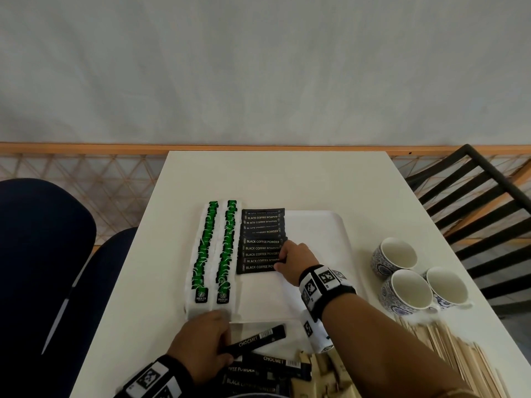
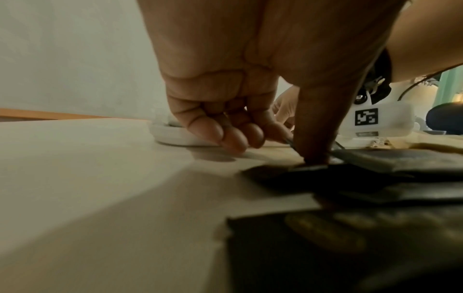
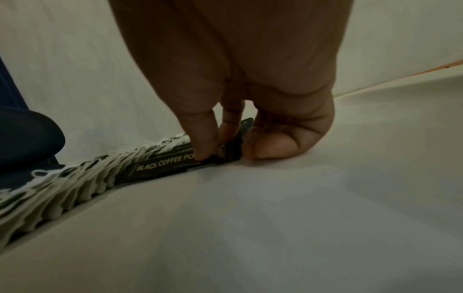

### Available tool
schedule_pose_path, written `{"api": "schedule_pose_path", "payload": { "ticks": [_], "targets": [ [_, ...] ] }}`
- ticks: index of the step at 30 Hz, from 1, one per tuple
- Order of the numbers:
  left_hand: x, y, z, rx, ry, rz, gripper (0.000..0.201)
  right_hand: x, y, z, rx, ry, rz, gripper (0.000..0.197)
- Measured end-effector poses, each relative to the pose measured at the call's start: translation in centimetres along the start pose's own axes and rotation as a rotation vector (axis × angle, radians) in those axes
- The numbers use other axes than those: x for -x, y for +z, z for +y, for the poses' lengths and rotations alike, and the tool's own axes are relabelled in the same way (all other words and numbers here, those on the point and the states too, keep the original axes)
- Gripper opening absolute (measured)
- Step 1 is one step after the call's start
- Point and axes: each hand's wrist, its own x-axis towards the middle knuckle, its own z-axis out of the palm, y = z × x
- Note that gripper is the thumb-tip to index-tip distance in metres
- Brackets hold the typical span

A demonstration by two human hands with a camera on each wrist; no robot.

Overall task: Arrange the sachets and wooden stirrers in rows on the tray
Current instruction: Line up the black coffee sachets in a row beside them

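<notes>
2 rows of green tea sachets [image 1: 214,251] already run along the tray's [image 1: 330,225] left edge, and a 3rd row of black coffee sachets [image 1: 263,241] lies just beside them. We judge this coffee row to be the step in hand. Our right hand [image 1: 296,261] pinches the right end of the nearest coffee sachet, thumb and fingertips [image 3: 205,142] narrow around it, seating it at the row's near end. Our left hand [image 1: 201,340], just off the tray's near edge, curls round a Chocmet stick [image 1: 255,341] lifted from the loose pile [image 1: 258,374]; the wrist view is blurred, so the grip there probably is thumb against fingers. Wooden stirrers [image 1: 448,349] wait at the table's near right corner beside 3 cups [image 1: 413,282]. Next we need to release the coffee sachet squarely and start a Chocmet row on the bare right half.
</notes>
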Motion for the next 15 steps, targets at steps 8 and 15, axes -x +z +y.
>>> {"api": "schedule_pose_path", "payload": {
  "ticks": [8, 15],
  "targets": [
    [0.6, -1.1, -1.4, 0.473, -0.171, 0.088, 0.021, 2.4, -0.3, 0.2, -0.093, -0.209, -0.061, 0.019],
    [-0.3, -2.3, -2.1, 0.619, -0.165, 0.182, 0.024, 6.0, 0.0, 0.9, -0.359, -0.274, -0.408, 0.014]
  ]
}}
